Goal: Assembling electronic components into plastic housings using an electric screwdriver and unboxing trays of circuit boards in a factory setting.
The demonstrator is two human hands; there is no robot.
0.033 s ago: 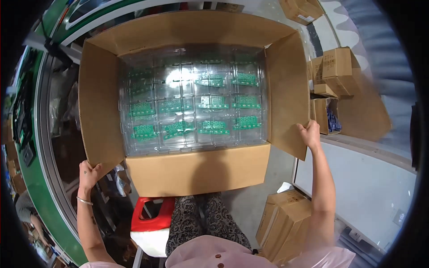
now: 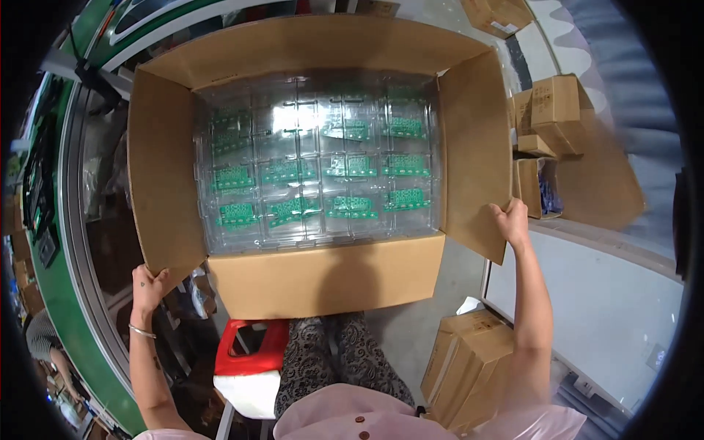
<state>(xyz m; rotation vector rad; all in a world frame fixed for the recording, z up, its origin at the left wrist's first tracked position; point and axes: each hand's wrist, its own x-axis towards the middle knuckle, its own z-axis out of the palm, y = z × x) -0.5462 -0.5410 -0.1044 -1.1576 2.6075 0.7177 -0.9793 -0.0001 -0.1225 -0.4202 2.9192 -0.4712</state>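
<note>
A large cardboard box (image 2: 326, 282) stands before me with its flaps folded outward. Inside lies a clear plastic tray (image 2: 297, 238) with divided pockets, where several green circuit boards (image 2: 352, 207) sit in rows. Glare covers part of the tray's far half. My left hand (image 2: 149, 287) is closed on the near corner of the left flap (image 2: 165, 176). At the other side, my right hand (image 2: 511, 221) pinches the near outer edge of the right flap (image 2: 475, 147), thumb on its inner face.
A red and white stool (image 2: 249, 367) stands by my legs at left. Closed cartons (image 2: 469, 359) sit on the floor at right, beside a pale panel (image 2: 587, 293). Smaller boxes (image 2: 554, 110) lie farther right. Along the left runs a green-topped bench (image 2: 59, 293), with another person's arm near it.
Almost nothing differs. The view has shifted very slightly, and both hands keep their hold on the flaps.
</note>
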